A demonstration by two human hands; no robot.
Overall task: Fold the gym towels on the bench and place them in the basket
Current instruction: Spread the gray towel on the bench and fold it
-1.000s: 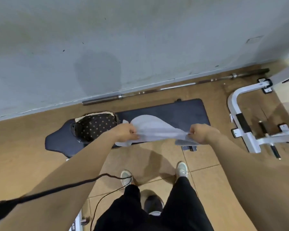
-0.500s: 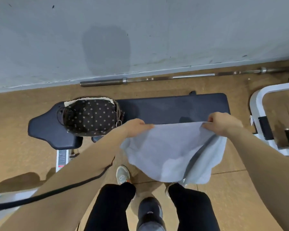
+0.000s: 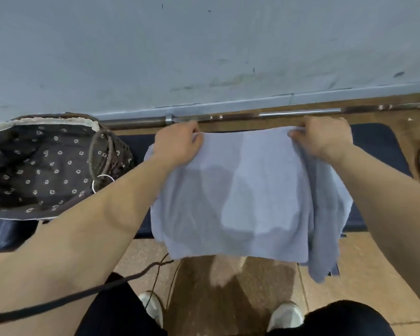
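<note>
Pinches the far left corner of the towel [image 3: 240, 190] in the left grip [image 3: 177, 144], fingers curled round the hem; clamps the far right corner the same way in the right grip [image 3: 323, 137], knuckles up. Holds that far edge straight along the back rim of the surface [image 3: 378, 146], a long flat pad in dark navy vinyl, smooth and faintly glossy. Lays the cloth across the whole depth of the pad, near part hanging over the front rim toward the floor [image 3: 374, 275]. Pale blue-grey cloth, soft and matte with a fine nap; roughly rectangular, flat on top, with a looser fold slumping out from under the right side and drooping lower than the rest in limp pleats. Just left of the towel, on the same surface, apart from it: the basket [image 3: 51, 121], rounded, woven from brown wicker, lined with dark fabric printed with small pale flowers and edged in cream trim. Woven loop handle [image 3: 107, 154] on the side facing the towel, with a thin white cord loop just below. Beyond the surface, on the floor at the foot of the wall [image 3: 204, 44]: a steel barbell [image 3: 228, 116], slim, round and partly polished. Painted wall, pale grey-blue, scuffed and stained. Tan floor tiles, speckled, with dark grout lines. Nearest the camera: black trousers [image 3: 121, 318], two pale shoes, left [image 3: 153, 309] and right [image 3: 286, 314], and a thin dark cable [image 3: 83, 297] crossing in front of the left forearm.
</note>
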